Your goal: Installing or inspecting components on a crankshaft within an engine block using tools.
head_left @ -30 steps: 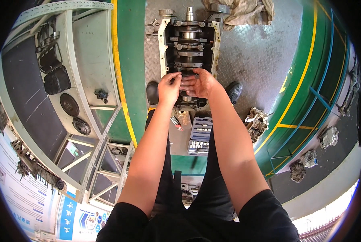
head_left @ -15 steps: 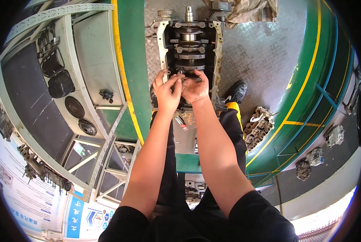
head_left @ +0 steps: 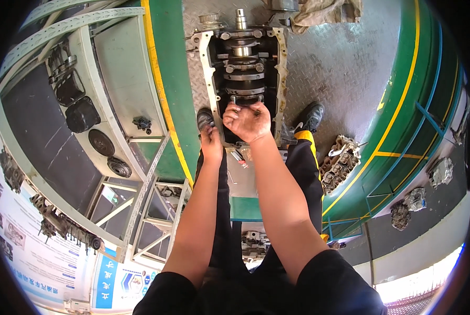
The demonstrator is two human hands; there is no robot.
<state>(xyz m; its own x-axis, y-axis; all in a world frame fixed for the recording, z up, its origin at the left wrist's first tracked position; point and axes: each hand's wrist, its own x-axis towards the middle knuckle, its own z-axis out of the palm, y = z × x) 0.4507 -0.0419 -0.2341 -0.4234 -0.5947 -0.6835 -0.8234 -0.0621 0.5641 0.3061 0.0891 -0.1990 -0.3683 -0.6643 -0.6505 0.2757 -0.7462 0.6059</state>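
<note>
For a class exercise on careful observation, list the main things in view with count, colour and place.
engine block: one, dark with pale rim, upper centre
crankshaft: one, steel-grey, along the block
cloth: one, beige, top right
discs: two, dark, on the left rack
engine casting: one, grey-brown, lower right of the block
shoes: two, dark, either side of the block
left hand: one, bare, beside the block
right hand: one, bare, over the block's lower end

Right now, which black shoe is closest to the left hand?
The left shoe, just beyond the left hand; the right shoe is across the engine block.
</note>
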